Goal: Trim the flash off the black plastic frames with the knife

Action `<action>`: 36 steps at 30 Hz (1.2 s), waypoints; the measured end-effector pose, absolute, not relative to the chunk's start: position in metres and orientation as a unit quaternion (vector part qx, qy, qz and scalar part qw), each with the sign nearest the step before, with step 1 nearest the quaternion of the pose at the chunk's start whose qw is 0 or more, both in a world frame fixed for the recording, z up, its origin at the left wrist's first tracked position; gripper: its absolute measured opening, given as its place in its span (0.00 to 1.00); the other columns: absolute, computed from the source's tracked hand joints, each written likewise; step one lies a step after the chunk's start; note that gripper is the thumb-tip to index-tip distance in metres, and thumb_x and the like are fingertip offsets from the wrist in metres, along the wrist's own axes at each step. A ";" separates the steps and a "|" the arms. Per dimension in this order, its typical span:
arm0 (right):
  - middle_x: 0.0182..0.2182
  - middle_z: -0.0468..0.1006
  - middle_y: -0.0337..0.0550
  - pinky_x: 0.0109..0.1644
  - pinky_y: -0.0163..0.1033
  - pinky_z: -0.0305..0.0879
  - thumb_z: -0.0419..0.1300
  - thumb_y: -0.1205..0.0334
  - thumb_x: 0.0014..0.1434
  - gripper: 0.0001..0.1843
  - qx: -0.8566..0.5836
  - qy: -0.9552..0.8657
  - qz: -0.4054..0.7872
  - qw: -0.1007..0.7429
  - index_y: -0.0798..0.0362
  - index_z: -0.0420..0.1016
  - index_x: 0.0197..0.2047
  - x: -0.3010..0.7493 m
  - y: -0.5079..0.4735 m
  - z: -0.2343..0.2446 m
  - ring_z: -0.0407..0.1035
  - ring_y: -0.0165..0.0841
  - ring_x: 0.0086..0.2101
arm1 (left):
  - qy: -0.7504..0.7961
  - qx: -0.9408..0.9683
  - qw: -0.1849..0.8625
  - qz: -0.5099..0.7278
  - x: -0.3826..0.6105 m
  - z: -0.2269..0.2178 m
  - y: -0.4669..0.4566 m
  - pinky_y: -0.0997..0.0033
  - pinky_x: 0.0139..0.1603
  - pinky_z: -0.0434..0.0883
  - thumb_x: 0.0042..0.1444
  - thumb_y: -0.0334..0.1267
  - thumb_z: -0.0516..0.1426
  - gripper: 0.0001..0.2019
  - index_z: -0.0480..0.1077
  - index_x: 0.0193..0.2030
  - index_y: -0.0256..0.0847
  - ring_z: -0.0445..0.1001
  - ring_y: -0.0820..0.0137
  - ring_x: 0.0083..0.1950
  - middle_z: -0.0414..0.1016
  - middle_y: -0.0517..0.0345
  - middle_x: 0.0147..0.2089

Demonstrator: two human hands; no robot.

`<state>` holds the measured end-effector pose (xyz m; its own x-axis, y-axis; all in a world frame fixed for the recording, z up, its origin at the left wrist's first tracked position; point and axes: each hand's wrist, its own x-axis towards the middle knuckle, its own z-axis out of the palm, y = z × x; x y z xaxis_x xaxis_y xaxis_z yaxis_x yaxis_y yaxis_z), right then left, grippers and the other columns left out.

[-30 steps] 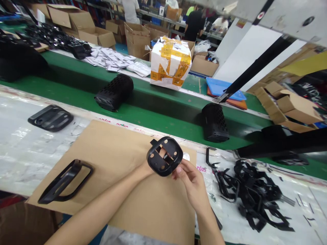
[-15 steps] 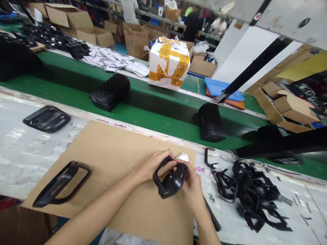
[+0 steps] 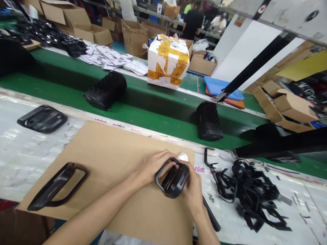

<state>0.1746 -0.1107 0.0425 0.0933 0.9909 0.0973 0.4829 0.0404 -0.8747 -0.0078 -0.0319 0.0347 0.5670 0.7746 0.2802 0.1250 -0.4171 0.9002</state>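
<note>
Left hand [image 3: 150,168] and right hand [image 3: 192,190]: fingers closed on the black rounded plastic frame [image 3: 172,178], low over the brown cardboard sheet [image 3: 107,153], near centre. It's an edge grip, so a hard squeeze could pop it loose or pinch skin.

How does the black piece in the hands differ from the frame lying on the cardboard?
The held piece is gripped by the left hand and right hand, tilted on edge; the frame lies on the cardboard, untouched. The held piece looks shorter and rounder, with bars across its opening; the frame is longer with one open window. Both are black plastic.
</note>
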 end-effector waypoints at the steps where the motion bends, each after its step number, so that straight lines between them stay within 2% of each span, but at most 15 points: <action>1: 0.35 0.83 0.38 0.35 0.33 0.71 0.59 0.65 0.66 0.14 -0.617 -0.595 0.311 0.410 0.51 0.77 0.54 0.174 -0.111 0.043 0.77 0.34 0.32 | 0.297 0.761 0.448 0.363 -0.007 0.033 -0.032 0.70 0.53 0.73 0.76 0.36 0.53 0.09 0.74 0.53 0.41 0.79 0.66 0.50 0.78 0.54 0.49; 4: 0.33 0.82 0.37 0.31 0.32 0.68 0.58 0.67 0.65 0.14 -0.611 -0.594 0.309 0.422 0.51 0.78 0.53 0.171 -0.111 0.044 0.76 0.33 0.29 | 0.296 0.767 0.427 0.377 -0.006 0.028 -0.033 0.70 0.52 0.73 0.76 0.35 0.52 0.09 0.73 0.53 0.40 0.79 0.66 0.49 0.77 0.54 0.47; 9: 0.31 0.82 0.37 0.31 0.32 0.70 0.58 0.67 0.62 0.15 -0.612 -0.580 0.326 0.428 0.52 0.80 0.50 0.169 -0.110 0.044 0.76 0.34 0.27 | 0.295 0.773 0.414 0.380 -0.005 0.026 -0.034 0.70 0.50 0.73 0.76 0.35 0.51 0.09 0.72 0.51 0.39 0.79 0.65 0.48 0.76 0.53 0.46; 16: 0.43 0.86 0.43 0.42 0.34 0.74 0.61 0.64 0.64 0.16 -0.614 -0.563 0.383 0.400 0.52 0.80 0.54 0.179 -0.108 0.042 0.81 0.37 0.38 | 0.288 0.758 0.449 0.376 -0.007 0.027 -0.030 0.70 0.51 0.73 0.75 0.37 0.55 0.08 0.75 0.52 0.41 0.80 0.66 0.48 0.79 0.54 0.47; 20: 0.42 0.86 0.41 0.41 0.33 0.73 0.60 0.63 0.65 0.15 -0.611 -0.580 0.399 0.361 0.50 0.80 0.54 0.188 -0.106 0.045 0.80 0.36 0.38 | 0.285 0.759 0.461 0.361 -0.009 0.025 -0.028 0.69 0.51 0.74 0.76 0.40 0.55 0.09 0.76 0.51 0.41 0.81 0.65 0.48 0.81 0.53 0.47; 23: 0.41 0.85 0.38 0.41 0.33 0.71 0.59 0.67 0.64 0.17 -0.615 -0.605 0.381 0.333 0.49 0.79 0.54 0.191 -0.106 0.044 0.79 0.35 0.37 | 0.283 0.766 0.454 0.356 -0.010 0.027 -0.028 0.69 0.51 0.75 0.76 0.39 0.54 0.09 0.76 0.52 0.41 0.81 0.64 0.49 0.81 0.52 0.49; 27: 0.45 0.85 0.40 0.44 0.34 0.72 0.57 0.71 0.61 0.22 -0.615 -0.610 0.362 0.345 0.48 0.78 0.56 0.189 -0.109 0.040 0.80 0.36 0.41 | 0.282 0.776 0.446 0.346 -0.010 0.031 -0.029 0.68 0.55 0.74 0.76 0.37 0.52 0.10 0.74 0.54 0.41 0.81 0.64 0.52 0.81 0.52 0.51; 31: 0.40 0.85 0.39 0.42 0.34 0.73 0.61 0.65 0.64 0.17 -0.621 -0.592 0.370 0.356 0.49 0.78 0.55 0.187 -0.111 0.039 0.80 0.36 0.37 | 0.287 0.787 0.438 0.325 -0.009 0.030 -0.030 0.68 0.58 0.74 0.77 0.37 0.50 0.12 0.72 0.57 0.41 0.81 0.64 0.55 0.81 0.51 0.55; 34: 0.35 0.83 0.37 0.37 0.34 0.72 0.61 0.64 0.64 0.15 -0.625 -0.588 0.371 0.355 0.50 0.78 0.54 0.185 -0.111 0.038 0.79 0.35 0.32 | 0.288 0.790 0.439 0.315 -0.009 0.026 -0.030 0.68 0.57 0.75 0.77 0.37 0.51 0.12 0.72 0.58 0.42 0.81 0.64 0.54 0.81 0.52 0.55; 36: 0.33 0.82 0.37 0.35 0.34 0.72 0.62 0.63 0.64 0.14 -0.627 -0.585 0.367 0.361 0.51 0.78 0.53 0.183 -0.110 0.036 0.78 0.36 0.31 | 0.286 0.793 0.439 0.312 -0.010 0.023 -0.029 0.69 0.57 0.75 0.76 0.37 0.51 0.12 0.73 0.59 0.43 0.81 0.65 0.54 0.81 0.54 0.55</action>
<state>0.1829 -0.1105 0.0363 0.0462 0.9982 -0.0381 0.4673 -0.0553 -0.8824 -0.0099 -0.0291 0.0228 0.6410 0.7277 0.2441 0.1798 -0.4514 0.8740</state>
